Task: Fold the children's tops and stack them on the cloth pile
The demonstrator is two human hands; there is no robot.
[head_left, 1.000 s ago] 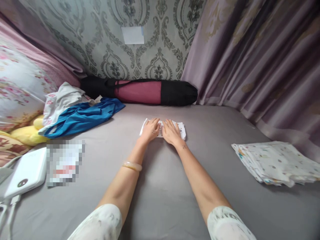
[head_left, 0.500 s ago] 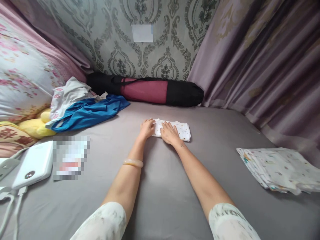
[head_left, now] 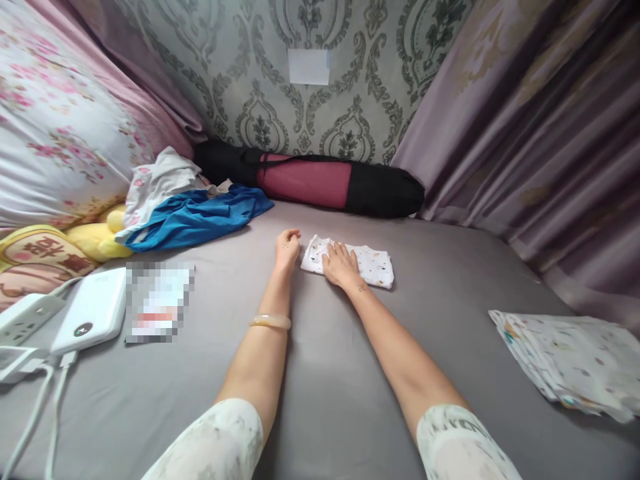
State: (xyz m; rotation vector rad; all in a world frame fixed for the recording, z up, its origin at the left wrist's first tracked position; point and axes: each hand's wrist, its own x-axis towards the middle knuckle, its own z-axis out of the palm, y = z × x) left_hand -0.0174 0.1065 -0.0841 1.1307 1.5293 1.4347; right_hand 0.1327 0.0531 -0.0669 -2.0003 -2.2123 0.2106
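A folded white cloth (head_left: 375, 265) with small coloured prints lies flat on the grey bed sheet. My right hand (head_left: 342, 264) rests palm down on it, fingers stretched out and spread over its left half. Just left of the cloth, my left hand (head_left: 288, 247) is apart from it, with loosely bent fingers and nothing visible in them. A pale bangle (head_left: 270, 322) circles my left forearm.
A stack of folded printed cloths (head_left: 575, 360) lies at the right. On the left are a white power bank (head_left: 93, 310), a power strip (head_left: 30, 317), cables and blue clothing (head_left: 195, 217). A long black-and-maroon bag (head_left: 305, 181) lies along the wall.
My left hand has come off the cloth and moved slightly left, its fingers now bent. My right hand stays flat on the cloth. The view has shifted a little left.
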